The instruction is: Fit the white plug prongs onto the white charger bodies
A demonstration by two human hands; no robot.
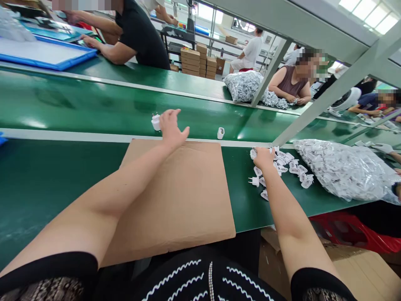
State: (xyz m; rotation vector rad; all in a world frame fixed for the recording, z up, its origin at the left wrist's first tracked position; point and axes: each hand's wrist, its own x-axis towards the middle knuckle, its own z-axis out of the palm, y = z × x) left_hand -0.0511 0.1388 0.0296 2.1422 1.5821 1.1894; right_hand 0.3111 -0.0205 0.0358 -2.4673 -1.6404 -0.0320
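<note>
My left hand [171, 128] is over the green belt, its thumb and fingers spread. Just left of it a white plug charger [156, 121] stands with its prongs up; it looks released, though the fingers partly overlap its edge. Farther right on the belt sits another white charger [221, 133], its port end showing. My right hand [264, 159] reaches into a loose pile of white chargers [283, 161], fingers curled round one at the pile's near left side. Its fingertips are partly hidden. A flat brown cardboard sheet [178, 196] lies beneath my left forearm.
A clear bag full of white chargers [344, 169] lies at the right, with another person's hand beside it. A metal post [308, 100] slants up behind the pile. Across the belt are a blue-rimmed tray [59, 65], a second filled bag [244, 85] and several people working.
</note>
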